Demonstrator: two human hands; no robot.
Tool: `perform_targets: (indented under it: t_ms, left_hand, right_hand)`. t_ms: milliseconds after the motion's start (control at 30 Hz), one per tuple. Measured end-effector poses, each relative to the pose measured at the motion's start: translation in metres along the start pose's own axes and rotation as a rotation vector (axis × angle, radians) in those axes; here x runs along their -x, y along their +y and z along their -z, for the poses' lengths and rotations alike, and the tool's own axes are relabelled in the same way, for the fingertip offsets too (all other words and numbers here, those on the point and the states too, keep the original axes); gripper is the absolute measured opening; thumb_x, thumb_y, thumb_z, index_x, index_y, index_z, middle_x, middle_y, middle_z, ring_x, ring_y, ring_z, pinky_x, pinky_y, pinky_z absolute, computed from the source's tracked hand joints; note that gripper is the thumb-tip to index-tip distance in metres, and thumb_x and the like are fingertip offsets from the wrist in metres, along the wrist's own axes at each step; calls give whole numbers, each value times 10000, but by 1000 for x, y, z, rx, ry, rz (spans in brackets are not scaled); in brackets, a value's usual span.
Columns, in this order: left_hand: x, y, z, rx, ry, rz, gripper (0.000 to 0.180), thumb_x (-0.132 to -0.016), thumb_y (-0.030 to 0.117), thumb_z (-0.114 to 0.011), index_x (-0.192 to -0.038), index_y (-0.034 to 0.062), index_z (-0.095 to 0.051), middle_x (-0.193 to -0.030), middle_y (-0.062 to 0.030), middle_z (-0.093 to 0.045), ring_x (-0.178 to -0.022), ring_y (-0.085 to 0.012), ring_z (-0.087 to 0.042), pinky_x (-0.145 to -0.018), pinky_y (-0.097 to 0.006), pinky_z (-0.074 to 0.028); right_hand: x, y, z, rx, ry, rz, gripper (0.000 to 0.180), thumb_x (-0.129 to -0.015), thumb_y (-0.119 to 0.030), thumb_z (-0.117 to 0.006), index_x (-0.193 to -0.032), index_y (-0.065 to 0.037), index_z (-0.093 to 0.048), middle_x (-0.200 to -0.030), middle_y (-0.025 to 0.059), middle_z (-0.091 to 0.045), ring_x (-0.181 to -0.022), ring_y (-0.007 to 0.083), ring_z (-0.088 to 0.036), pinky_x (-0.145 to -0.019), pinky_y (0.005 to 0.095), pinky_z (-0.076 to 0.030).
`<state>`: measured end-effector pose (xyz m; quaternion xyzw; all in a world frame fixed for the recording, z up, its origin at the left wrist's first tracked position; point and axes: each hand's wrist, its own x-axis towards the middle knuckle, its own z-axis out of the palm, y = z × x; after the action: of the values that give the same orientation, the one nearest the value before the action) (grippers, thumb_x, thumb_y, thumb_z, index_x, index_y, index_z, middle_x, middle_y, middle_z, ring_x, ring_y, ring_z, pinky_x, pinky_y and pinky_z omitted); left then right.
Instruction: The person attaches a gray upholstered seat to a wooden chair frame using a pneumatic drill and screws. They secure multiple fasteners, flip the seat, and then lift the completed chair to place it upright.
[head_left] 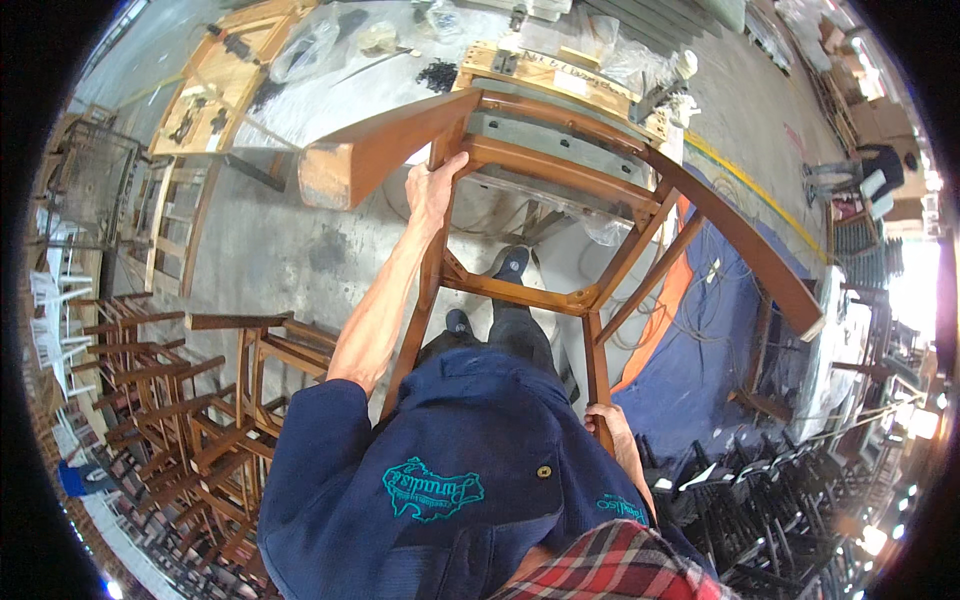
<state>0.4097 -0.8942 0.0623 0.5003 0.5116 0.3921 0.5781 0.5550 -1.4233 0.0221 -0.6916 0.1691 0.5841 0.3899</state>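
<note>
A brown wooden chair frame (560, 180) without a seat is held up in front of my body, tilted. My left hand (432, 190) is closed around its left side piece, close to the joint with the far crosspiece. Lower down on the right, my right hand (610, 420) is wrapped round a straight leg near my hip; part of that hand is hidden behind the leg and my sleeve. A thick wooden piece of the frame juts out to the left past my left hand, its end pale and worn. A curved piece sweeps down to the right.
Stacked wooden chair frames (190, 410) stand at my left. Ahead is a workbench (560, 75) with clamps and plastic wrap; another wooden table (215, 95) is at far left. Dark chairs (760, 500) crowd the lower right, beside blue sheeting (725, 350) with loose cable. A person (870, 172) is at far right.
</note>
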Motion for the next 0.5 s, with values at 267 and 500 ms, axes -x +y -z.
perform_targets:
  t_ms: [267, 500]
  left_hand:
    - [-14, -50, 3, -173, 7, 52, 434, -863, 291, -764, -1194, 18, -697, -1185, -108, -697, -1089, -220, -634, -964, -367, -460]
    - [-12, -89, 10, -254, 174, -99, 295, -851, 273, -779, -904, -7, -702, -767, -47, -634, -737, -160, -599, -691, -351, -467]
  right_hand:
    - [-72, 20, -6, 95, 20, 48, 241, -776, -202, -749, -896, -11, -666, -694, 100, -622, -549, 238, -622, -504, 390, -493]
    - [-116, 27, 3, 255, 42, 47, 272, -779, -240, -755, -914, -13, -687, -717, 97, -640, -575, 243, -632, -530, 387, -497]
